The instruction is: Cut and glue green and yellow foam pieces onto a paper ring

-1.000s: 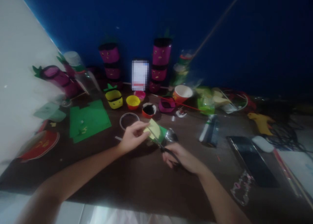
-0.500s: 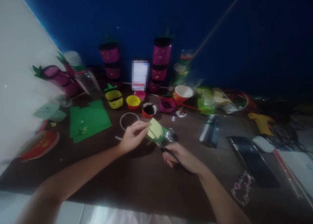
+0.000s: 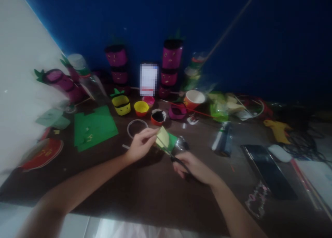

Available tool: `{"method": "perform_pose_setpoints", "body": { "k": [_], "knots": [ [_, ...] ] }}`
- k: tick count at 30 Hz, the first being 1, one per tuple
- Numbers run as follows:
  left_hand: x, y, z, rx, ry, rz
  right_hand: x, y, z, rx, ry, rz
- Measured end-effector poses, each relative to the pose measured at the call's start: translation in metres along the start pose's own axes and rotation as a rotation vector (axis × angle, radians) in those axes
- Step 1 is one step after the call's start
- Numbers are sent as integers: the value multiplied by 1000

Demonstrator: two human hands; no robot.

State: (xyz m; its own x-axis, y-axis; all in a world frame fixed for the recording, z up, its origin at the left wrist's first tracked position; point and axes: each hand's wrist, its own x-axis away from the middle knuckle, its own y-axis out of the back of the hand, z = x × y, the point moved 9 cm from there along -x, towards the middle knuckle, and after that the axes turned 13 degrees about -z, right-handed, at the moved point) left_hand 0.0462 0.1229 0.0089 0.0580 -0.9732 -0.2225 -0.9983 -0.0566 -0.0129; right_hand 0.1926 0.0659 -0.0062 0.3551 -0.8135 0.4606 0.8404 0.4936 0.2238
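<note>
One pair of scissors point(image 3: 172, 157) slants over the middle of the worktop point(image 3: 155, 196), its long axis running from black handles at lower right to blades pointing up-left across one pale yellow sheet point(image 3: 163, 137). One right hand point(image 3: 190, 164) curls round the handles; one left hand point(image 3: 141, 144) pinches the sheet's edge between thumb and fingers. One clear ring point(image 3: 128, 128) lies just beyond the left hand. Farther back, two tall purple stacks point(image 3: 172, 58) flank one lit, blurred-out screen point(image 3: 148, 79).
</note>
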Motion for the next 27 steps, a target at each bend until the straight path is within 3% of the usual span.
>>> {"method": "perform_pose_setpoints", "body": {
  "k": [8,13,19,27],
  "knots": [
    [-2,0,2,-14,34,-15,-1,-1,-4,-6,-11,6],
    [-2,1,17,122,241,-56,-1,0,-5,-22,-21,-7],
    [1,-6,30,321,421,-21,-2,-1,-6,19,-6,16],
    [2,-8,17,137,313,91,0,-5,-3,14,9,29]
  ]
}}
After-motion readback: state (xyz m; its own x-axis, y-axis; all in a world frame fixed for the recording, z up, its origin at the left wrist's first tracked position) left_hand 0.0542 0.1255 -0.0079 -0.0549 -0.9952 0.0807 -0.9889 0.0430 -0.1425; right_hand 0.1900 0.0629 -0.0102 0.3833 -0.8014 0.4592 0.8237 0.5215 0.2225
